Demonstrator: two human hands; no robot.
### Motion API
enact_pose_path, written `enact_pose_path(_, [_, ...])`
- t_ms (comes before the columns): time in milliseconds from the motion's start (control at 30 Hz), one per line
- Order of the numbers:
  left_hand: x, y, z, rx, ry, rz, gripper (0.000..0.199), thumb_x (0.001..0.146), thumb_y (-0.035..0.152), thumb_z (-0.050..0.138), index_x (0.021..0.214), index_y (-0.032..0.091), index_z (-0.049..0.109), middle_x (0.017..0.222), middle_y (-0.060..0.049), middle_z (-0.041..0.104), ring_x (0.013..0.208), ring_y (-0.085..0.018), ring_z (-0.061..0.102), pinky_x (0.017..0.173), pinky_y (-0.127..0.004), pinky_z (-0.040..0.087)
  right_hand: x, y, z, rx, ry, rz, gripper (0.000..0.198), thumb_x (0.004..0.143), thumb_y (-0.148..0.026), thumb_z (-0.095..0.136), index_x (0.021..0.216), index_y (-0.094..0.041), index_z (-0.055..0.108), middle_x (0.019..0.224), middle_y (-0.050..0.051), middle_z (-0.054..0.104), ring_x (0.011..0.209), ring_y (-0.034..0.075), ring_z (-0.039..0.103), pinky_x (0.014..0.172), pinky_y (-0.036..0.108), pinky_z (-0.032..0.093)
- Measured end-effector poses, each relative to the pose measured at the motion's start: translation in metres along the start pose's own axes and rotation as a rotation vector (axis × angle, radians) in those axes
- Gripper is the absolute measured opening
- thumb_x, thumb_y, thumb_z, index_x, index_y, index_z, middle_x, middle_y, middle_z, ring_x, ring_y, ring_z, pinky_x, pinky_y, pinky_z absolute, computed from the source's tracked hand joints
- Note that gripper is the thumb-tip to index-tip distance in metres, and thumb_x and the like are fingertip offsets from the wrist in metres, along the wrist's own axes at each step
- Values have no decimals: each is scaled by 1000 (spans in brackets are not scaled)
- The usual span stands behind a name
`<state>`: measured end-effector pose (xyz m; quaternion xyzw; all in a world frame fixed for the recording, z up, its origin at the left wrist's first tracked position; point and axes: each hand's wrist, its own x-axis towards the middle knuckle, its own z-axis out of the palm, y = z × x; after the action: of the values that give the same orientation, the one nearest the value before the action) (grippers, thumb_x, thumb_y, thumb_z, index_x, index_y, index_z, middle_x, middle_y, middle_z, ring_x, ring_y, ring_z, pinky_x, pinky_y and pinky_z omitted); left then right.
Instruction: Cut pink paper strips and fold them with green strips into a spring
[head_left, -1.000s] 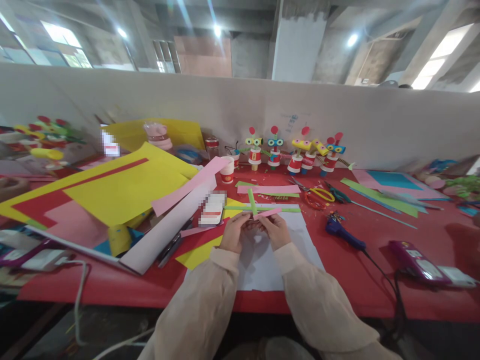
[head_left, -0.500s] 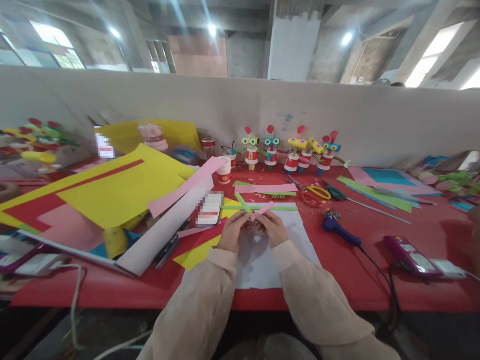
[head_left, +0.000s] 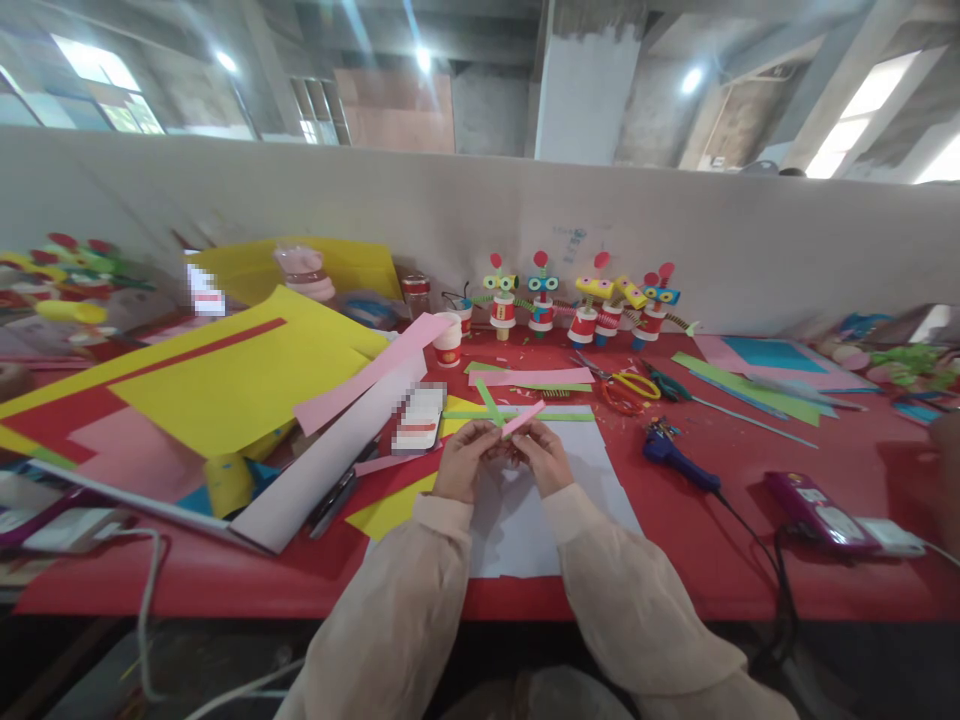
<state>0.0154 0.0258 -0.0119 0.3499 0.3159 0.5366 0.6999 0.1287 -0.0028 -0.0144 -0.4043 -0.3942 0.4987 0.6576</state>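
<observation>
A green paper strip (head_left: pixel 489 402) and a pink paper strip (head_left: pixel 524 417) meet at an angle between my hands, their free ends sticking up in a V. My left hand (head_left: pixel 463 462) pinches the strips from the left, close to where they join. From the other side, my right hand (head_left: pixel 543 460) has its fingers closed on the pink strip. Both hands are just above a white sheet of paper (head_left: pixel 517 530). Fingers partly hide the joint. Behind them lies a long flat green strip (head_left: pixel 574 415).
Scissors (head_left: pixel 630 388) and a blue glue gun (head_left: pixel 679 455) lie to the right on the red table (head_left: pixel 697 560). Cup figures (head_left: pixel 541 312) stand along the back wall. Coloured paper sheets (head_left: pixel 247 390) and a white roll (head_left: pixel 330 460) are piled at left, near a paper cup (head_left: pixel 448 345).
The green strip's free end stands a little steeper, and the pink strip has tilted slightly upward. Both hands stay in nearly the same place.
</observation>
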Motion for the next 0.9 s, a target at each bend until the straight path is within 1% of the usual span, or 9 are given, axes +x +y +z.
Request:
enact_pose_path(100, [1, -2, -2, 48, -51, 22, 22, 53, 23, 79, 65, 15, 62, 55, 3, 59, 51, -11, 56, 56, -25, 45, 0, 2, 1, -37, 49, -9, 18, 62, -34, 67, 71, -18, 64, 54, -3, 58, 45, 11, 50, 42, 23, 39])
enact_pose_path(167, [1, -3, -2, 74, -66, 40, 20, 55, 23, 78, 65, 14, 62, 55, 2, 59, 52, -10, 55, 56, -25, 45, 1, 2, 1, -69, 74, -23, 18, 61, -34, 68, 68, -18, 63, 52, -3, 58, 44, 10, 49, 43, 23, 39])
enact_pose_path(233, [-2, -2, -2, 83, -80, 45, 20, 57, 22, 76, 71, 14, 64, 61, 0, 62, 57, -11, 58, 61, -27, 47, 1, 2, 1, -100, 100, -40, 18, 59, -32, 68, 68, -18, 63, 50, -4, 58, 43, 10, 48, 42, 23, 38])
enact_pose_path(300, [-5, -1, 0, 87, -103, 62, 26, 56, 19, 75, 80, 14, 65, 71, -1, 66, 64, -13, 60, 66, -27, 48, 2, 1, 1, -135, 128, -63, 18, 58, -31, 69, 69, -18, 63, 49, -4, 57, 42, 10, 48, 41, 22, 38])
enact_pose_path(367, [-7, 0, 3, 113, -115, 105, 32, 54, 16, 76, 84, 16, 65, 74, -1, 66, 67, -13, 61, 67, -26, 48, 2, 2, 0, -177, 146, -79, 18, 59, -31, 68, 70, -18, 63, 50, -4, 57, 43, 10, 48, 42, 22, 38])
enact_pose_path(533, [-4, -6, 5, 141, -72, 117, 24, 61, 30, 74, 76, 14, 64, 67, -1, 65, 63, -15, 61, 67, -31, 49, 4, 4, -2, -253, 168, -78, 17, 65, -35, 64, 70, -18, 62, 50, -4, 57, 43, 10, 49, 43, 23, 39])
enact_pose_path(667, [-3, -7, 7, 124, -28, 99, 27, 57, 29, 77, 75, 13, 64, 67, -3, 66, 65, -17, 62, 67, -32, 50, 4, 5, -1, -229, 169, -80, 17, 65, -34, 64, 69, -18, 61, 51, -3, 58, 44, 11, 50, 43, 23, 39])
enact_pose_path(767, [-5, -5, 8, 133, -41, 76, 26, 56, 29, 77, 70, 12, 64, 63, -3, 65, 62, -16, 61, 65, -31, 50, 4, 5, 0, -220, 165, -83, 17, 64, -34, 65, 69, -18, 61, 54, -3, 60, 44, 10, 50, 43, 23, 39])
enact_pose_path(900, [-6, -3, 7, 175, -92, 70, 23, 62, 30, 74, 69, 11, 65, 65, -5, 66, 62, -16, 61, 65, -30, 49, 3, 6, 0, -219, 156, -82, 17, 64, -34, 66, 70, -18, 61, 55, -3, 58, 45, 10, 49, 43, 22, 39])
